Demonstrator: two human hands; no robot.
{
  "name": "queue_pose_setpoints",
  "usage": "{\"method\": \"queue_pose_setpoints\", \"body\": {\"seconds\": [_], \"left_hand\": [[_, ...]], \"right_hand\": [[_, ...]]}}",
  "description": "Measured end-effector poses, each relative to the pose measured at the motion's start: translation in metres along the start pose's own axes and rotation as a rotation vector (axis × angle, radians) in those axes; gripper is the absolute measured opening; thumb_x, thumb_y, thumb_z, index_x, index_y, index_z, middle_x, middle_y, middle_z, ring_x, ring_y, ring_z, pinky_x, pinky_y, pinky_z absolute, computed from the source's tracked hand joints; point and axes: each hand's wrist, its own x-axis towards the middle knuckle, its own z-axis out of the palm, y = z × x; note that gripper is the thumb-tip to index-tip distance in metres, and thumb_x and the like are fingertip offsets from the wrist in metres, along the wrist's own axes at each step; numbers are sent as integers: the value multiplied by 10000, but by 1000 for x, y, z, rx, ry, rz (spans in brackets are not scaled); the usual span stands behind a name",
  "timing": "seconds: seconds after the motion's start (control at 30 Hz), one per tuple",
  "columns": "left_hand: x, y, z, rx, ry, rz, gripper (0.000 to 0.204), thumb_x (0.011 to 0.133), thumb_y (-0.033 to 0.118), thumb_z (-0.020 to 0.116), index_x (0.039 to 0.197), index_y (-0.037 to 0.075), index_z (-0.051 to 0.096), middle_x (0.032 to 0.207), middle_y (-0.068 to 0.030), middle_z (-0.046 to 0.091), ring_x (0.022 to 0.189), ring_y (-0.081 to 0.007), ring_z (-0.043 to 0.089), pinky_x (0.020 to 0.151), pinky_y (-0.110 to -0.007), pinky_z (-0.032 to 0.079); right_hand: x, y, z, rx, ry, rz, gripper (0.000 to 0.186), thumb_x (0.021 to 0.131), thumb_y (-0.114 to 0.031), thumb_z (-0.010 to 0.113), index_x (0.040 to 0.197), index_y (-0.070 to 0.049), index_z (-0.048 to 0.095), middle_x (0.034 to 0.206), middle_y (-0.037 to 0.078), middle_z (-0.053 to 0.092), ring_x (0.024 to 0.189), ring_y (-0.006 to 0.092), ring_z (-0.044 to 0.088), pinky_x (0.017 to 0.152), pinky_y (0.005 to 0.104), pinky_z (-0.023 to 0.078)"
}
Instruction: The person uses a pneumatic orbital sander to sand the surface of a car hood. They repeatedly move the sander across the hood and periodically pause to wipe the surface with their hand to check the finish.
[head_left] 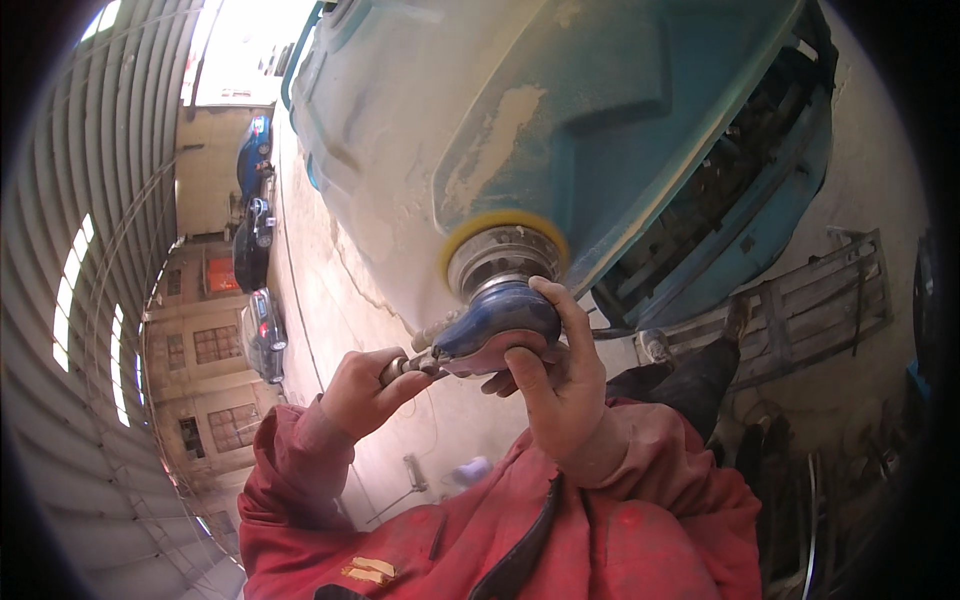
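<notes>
Right hand [568, 395], fingers clamped round blue sander [505, 318], apparently steadying yellow pad [500, 219] against teal panel [520, 130]; left hand [362, 392], fingers clamped on rear fitting [396, 371] (likely for balance).

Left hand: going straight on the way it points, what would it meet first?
The blue sander, probably: the left hand grips the metal fitting at its left end, though depth is unclear.

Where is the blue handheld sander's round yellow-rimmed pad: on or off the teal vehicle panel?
On: the yellow-rimmed pad appears to meet the panel, with no visible gap.
</notes>
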Motion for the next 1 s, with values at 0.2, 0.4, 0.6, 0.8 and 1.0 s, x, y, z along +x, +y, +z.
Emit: {"method": "queue_pose_setpoints", "body": {"seconds": [0.2, 0.4, 0.6, 0.8, 1.0], "left_hand": [[-15, -3, 0, 42, -28, -158, 278, 973, 262, 740, 919, -9, 706, 592, -72, 447, 590, -112, 390, 550, -339, 408], [-7, -1, 0, 29, 20, -1, 289, 968, 269, 746, 910, -10, 697, 596, -83, 458, 593, -124, 399, 554, -345, 415], [-11, -10, 5, -1, -13, -70, 291, 972, 272, 741, 922, -12, 702, 603, -70, 491, 597, -117, 419, 562, -338, 426], [-21, -8, 12, -70, 7, -85, 262, 981, 255, 727, 984, -8, 730, 616, -53, 511, 619, -93, 436, 571, -326, 427], [-21, -14, 18, -88, 10, -94, 253, 985, 240, 718, 976, -13, 726, 614, -50, 505, 614, -90, 435, 561, -323, 416]], "right_hand": [[0, 1, 2, -41, -49, 53, 612, 1004, -43, 692, 1548, -77, 414, 1132, 123, 679, 902, 128, 692, 730, 269, 596], [2, 2, -4, -92, -23, -24, 604, 1010, -63, 691, 1547, -64, 415, 1134, 123, 675, 897, 135, 696, 756, 270, 584], [3, 2, -2, -72, -55, -33, 596, 1014, -76, 691, 1545, -67, 421, 1145, 132, 681, 905, 134, 697, 760, 276, 582], [2, 3, -6, -122, -79, 17, 594, 1015, -104, 699, 1543, -74, 429, 1176, 145, 677, 919, 141, 702, 770, 280, 586], [-3, 6, -7, -115, -79, 23, 599, 1010, -114, 711, 1540, -69, 435, 1190, 145, 675, 971, 145, 696, 795, 287, 593]]}}
